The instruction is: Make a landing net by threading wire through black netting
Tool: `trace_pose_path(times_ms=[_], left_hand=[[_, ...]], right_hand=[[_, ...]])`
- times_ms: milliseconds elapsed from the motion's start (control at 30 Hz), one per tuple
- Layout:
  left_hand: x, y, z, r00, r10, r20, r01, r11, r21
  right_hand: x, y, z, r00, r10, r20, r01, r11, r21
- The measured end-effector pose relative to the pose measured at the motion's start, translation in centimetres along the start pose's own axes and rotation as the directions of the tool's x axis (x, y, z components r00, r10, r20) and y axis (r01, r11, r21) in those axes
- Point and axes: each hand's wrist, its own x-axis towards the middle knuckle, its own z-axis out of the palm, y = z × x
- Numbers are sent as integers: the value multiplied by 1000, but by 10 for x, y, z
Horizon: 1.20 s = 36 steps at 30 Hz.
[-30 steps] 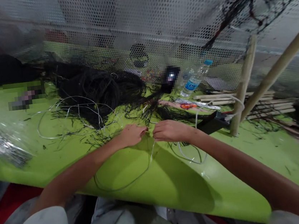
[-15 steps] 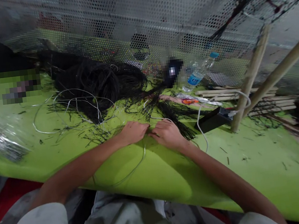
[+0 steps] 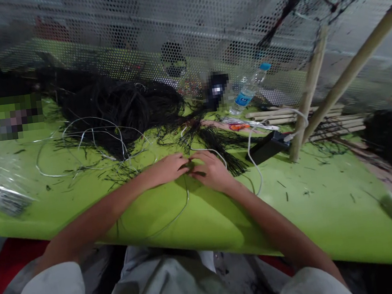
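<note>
Near the front of the green table [image 3: 223, 229], my left hand [image 3: 170, 168] and my right hand [image 3: 209, 168] meet at the fingertips. Both are closed in a pinch, and whatever lies between the fingers is too small to make out. A thin wire [image 3: 188, 196] hangs in a curve below my left fingertips. Just behind my hands lie black strands [image 3: 222, 148] and a white cable [image 3: 257, 170]. Loops of silvery wire [image 3: 48, 175] spread out to the left, in front of a heap of black fibre [image 3: 121, 110].
A black box [image 3: 268, 147] and two upright wooden sticks [image 3: 311, 86] are at the right, before stacked pale sticks [image 3: 351, 124]. A water bottle [image 3: 245, 96] leans by the perforated metal screen [image 3: 203, 28]. Clear plastic with thin wires [image 3: 1, 190] lies far left.
The view has shifted, so the scene sits a little further left. My right fingers have spread slightly, and both hands remain together at the fingertips.
</note>
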Motion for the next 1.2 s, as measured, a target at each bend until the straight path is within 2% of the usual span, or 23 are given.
trace_pose_path(times_ms=[133,200,267,333,367,400,433,467,500,533,567,600,633,667,700,733,767,833,900,967,1067,1133,1200], left_hand=[[5,0,-3,1000,-3,-13,2,998,-70],[10,7,-12,1000,19,4,-18,997,-75],[9,16,-31,997,60,43,-57,996,-69],[-3,24,-62,992,111,54,-108,993,-51],[-14,26,-79,991,133,20,-132,991,-36],[-27,27,-95,986,152,-67,-152,988,-3],[-41,25,-109,950,168,-263,-158,986,58],[-55,22,-118,872,156,-464,-131,988,88],[-68,19,-122,753,108,-649,-99,994,51],[-77,16,-121,598,3,-802,-90,994,-63],[-81,14,-114,439,-163,-884,-132,961,-242],[-81,15,-102,358,-345,-868,-215,874,-436],[-76,18,-88,394,-510,-765,-285,723,-629],[-67,24,-73,549,-592,-590,-305,515,-801],[-54,33,-59,658,-573,-489,-278,419,-864],[-40,43,-48,728,-532,-431,-263,364,-893],[-25,53,-41,773,-492,-401,-272,314,-910],[0,72,-40,796,-443,-412,-347,224,-911],[15,82,-50,787,-426,-445,-422,153,-893],[20,82,-65,775,-426,-467,-474,99,-875],[17,69,-83,771,-431,-468,-502,41,-864],[13,58,-90,783,-428,-450,-494,10,-869],[11,49,-93,805,-418,-421,-472,-20,-882]], right_hand=[[4,-6,-5,992,-96,84,98,995,-12],[6,-10,-12,983,-150,108,154,988,-27],[5,-12,-24,981,-169,95,175,983,-55],[-1,-13,-37,989,-141,41,145,985,-95],[-4,-12,-43,994,-111,-3,110,987,-115],[-8,-11,-49,996,-72,-56,64,989,-132],[-12,-10,-54,993,-30,-118,13,990,-142],[-15,-9,-58,983,16,-185,-43,989,-144],[-18,-8,-60,965,61,-255,-98,986,-135],[-19,-8,-61,940,106,-324,-151,982,-116],[-18,-8,-61,909,150,-390,-199,976,-87],[-16,-10,-59,873,192,-448,-239,970,-50],[-13,-14,-56,835,232,-499,-272,962,-8],[-9,-19,-51,798,270,-539,-297,954,37],[-4,-25,-46,766,304,-566,-315,946,82],[2,-32,-41,739,336,-584,-327,937,125],[7,-40,-35,721,364,-589,-334,928,165],[17,-55,-26,715,408,-568,-335,913,234],[21,-64,-22,741,436,-511,-326,898,294],[19,-68,-23,796,437,-418,-303,886,351],[4,-60,-29,872,415,-262,-277,857,436],[-6,-48,-34,862,454,-225,-301,816,494],[-8,-32,-38,807,541,-236,-337,751,568]])
